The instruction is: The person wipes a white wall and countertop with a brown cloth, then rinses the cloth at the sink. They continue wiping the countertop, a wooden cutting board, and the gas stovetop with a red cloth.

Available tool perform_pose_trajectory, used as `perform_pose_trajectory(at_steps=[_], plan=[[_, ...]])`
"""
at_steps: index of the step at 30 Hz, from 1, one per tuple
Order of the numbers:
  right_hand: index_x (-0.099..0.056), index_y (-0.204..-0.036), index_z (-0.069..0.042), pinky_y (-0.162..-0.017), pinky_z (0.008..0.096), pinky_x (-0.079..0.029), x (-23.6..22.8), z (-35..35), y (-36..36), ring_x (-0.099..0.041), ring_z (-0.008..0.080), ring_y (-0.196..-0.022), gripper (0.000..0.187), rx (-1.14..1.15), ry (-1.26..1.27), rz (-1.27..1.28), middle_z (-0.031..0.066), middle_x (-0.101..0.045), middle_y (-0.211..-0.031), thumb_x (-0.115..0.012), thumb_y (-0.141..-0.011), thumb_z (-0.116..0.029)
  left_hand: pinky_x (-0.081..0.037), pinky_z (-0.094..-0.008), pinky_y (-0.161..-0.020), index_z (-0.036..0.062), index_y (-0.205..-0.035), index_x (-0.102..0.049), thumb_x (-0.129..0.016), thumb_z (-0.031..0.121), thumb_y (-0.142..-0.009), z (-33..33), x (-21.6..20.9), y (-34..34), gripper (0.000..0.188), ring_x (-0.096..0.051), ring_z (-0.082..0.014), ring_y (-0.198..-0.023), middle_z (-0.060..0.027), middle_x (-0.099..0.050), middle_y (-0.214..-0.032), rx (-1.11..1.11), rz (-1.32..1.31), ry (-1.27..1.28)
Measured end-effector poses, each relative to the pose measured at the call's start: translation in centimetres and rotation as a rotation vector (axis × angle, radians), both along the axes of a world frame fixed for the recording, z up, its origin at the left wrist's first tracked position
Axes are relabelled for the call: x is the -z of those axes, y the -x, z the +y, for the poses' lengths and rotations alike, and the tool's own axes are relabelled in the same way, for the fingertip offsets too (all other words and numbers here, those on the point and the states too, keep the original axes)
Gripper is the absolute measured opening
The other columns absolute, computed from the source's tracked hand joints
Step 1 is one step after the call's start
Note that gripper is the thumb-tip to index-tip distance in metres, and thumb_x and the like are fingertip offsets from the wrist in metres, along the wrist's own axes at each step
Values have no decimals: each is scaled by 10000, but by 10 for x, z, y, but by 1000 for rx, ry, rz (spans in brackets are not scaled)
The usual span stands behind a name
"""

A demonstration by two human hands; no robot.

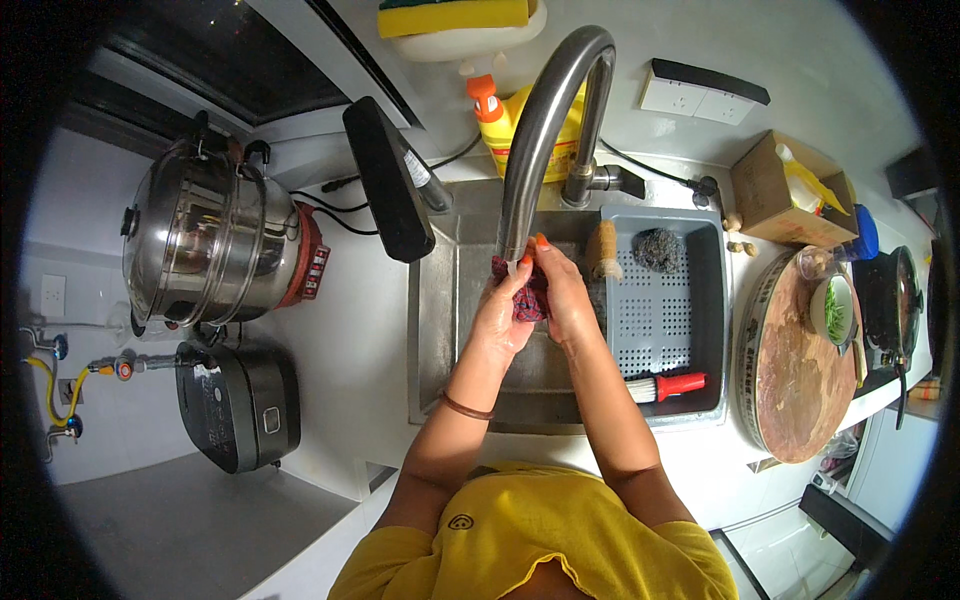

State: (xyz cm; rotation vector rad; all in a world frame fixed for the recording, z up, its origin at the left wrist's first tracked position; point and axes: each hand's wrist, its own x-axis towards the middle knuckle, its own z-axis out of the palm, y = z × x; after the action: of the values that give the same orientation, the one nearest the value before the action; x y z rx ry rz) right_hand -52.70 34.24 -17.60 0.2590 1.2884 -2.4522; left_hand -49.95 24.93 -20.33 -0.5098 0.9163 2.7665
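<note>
A crumpled red and dark checked cloth (531, 301) is bunched between my two hands, under the mouth of the curved metal faucet (533, 130). Its left side is gripped by my left hand (497, 318), whose fingers curl over the top. From the other side my right hand (566, 297) closes round it, with orange nails at the top. A short stream of water (512, 268) falls onto the cloth and my left fingers. Below lies the steel sink (450, 300); both forearms reach over its front edge.
Over the sink's right side sits a grey perforated tray (655, 310), holding a steel wool scrubber (657, 250), a brown brush-like roll (604, 250) and a red-handled brush (668, 387). A round wooden chopping board (800, 370) stands right; a steamer pot (200, 240) and black rice cooker (235, 405) stand left.
</note>
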Motion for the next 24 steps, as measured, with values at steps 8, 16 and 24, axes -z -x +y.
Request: perform_pose_trajectory(at_steps=[8,16,24], plan=[[-578,-1115,1,-765,216,-441,14,-15,-12,-534,75,-825,235,-45,-368,312,9,-601,-917,-479,-963,-150,-490,-283,-818,95,-1084,-574,-545,323,-944,4,7,4,270,-575,-136,-961,-23,-594,-1028,-170,-105,45],[-549,-1219,28,-905,289,-432,30,3,4,-557,195,-1066,368,169,-385,233,156,-601,-1149,-515,-957,-229,-523,-340,-713,127,-970,-592,-522,269,-933,6,-8,1,162,-621,-177,-853,-33,-639,-914,-145,-314,-165],[-461,-1276,8,-1043,414,-317,18,58,55,-420,364,-1232,443,580,-1142,503,219,-478,-1278,-588,-874,-128,-503,-393,-732,131,-910,-566,-562,346,-921,7,-27,3,215,-595,-200,-874,-18,-620,-904,-188,-359,-275]])
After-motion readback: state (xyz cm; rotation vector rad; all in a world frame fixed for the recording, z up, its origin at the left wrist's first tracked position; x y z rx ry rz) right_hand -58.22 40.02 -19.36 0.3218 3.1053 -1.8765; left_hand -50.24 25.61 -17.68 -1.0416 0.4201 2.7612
